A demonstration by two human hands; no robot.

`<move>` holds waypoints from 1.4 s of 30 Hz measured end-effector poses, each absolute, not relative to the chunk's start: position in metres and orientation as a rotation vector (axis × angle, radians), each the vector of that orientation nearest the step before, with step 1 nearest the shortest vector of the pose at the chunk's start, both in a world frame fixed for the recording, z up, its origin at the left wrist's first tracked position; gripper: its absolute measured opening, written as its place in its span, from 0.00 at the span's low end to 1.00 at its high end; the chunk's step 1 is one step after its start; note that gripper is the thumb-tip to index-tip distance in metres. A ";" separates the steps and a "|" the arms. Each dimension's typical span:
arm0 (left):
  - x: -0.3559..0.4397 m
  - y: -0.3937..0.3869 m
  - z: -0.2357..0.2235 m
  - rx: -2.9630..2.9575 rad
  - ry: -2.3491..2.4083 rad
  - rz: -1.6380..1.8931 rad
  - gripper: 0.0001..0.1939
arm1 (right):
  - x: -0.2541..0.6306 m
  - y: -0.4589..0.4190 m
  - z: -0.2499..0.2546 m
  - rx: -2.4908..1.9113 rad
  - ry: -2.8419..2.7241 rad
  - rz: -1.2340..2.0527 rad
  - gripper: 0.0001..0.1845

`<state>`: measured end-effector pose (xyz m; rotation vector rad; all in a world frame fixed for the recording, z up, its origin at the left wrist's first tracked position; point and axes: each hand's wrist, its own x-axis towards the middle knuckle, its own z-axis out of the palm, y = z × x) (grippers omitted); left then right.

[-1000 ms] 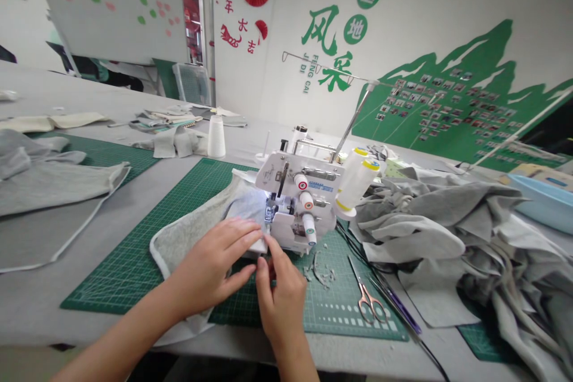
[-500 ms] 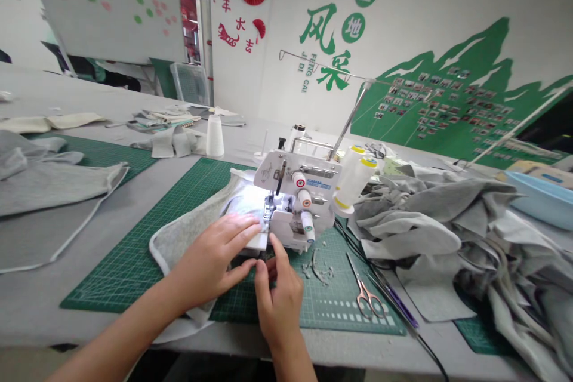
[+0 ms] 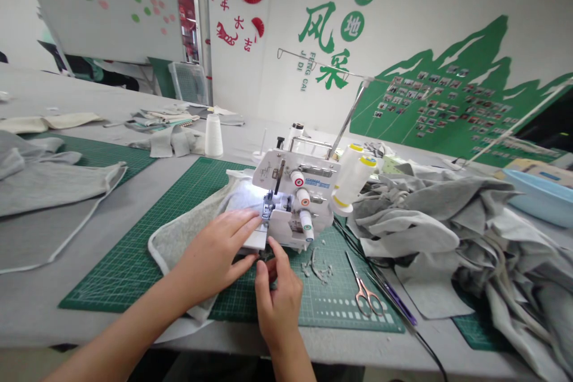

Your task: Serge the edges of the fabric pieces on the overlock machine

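Note:
A white overlock sewing machine (image 3: 293,191) stands on a green cutting mat (image 3: 107,262), its lamp lit over the presser foot. Light grey fabric (image 3: 188,230) with a pale bound edge lies left of the machine, one part reaching under the foot. My left hand (image 3: 215,248) lies with straight fingers on the fabric and the white machine bed (image 3: 257,237), thumb apart. At the bed's front corner is my right hand (image 3: 282,292), index finger forward and the other fingers curled behind the thumb. Whatever those fingers hold is hidden.
Copper-handled scissors (image 3: 367,295) and purple-handled tweezers (image 3: 398,298) lie to the right, beside black cables (image 3: 353,239). Grey cloth (image 3: 416,221) is heaped beyond them near a blue basin (image 3: 539,194). A thread cone (image 3: 213,136) stands behind; cut grey pieces (image 3: 58,188) lie left.
The fabric has moved forward under the foot, baring more of the white bed. My left hand has slid slightly back and left; my right hand has barely moved. The lamplit spot has varied in brightness.

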<state>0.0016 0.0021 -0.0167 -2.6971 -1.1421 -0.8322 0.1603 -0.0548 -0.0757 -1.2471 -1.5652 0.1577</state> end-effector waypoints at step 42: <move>0.050 0.125 0.061 -3.417 -1.684 -2.298 0.31 | 0.103 -0.057 -0.066 -1.194 -1.934 0.511 0.40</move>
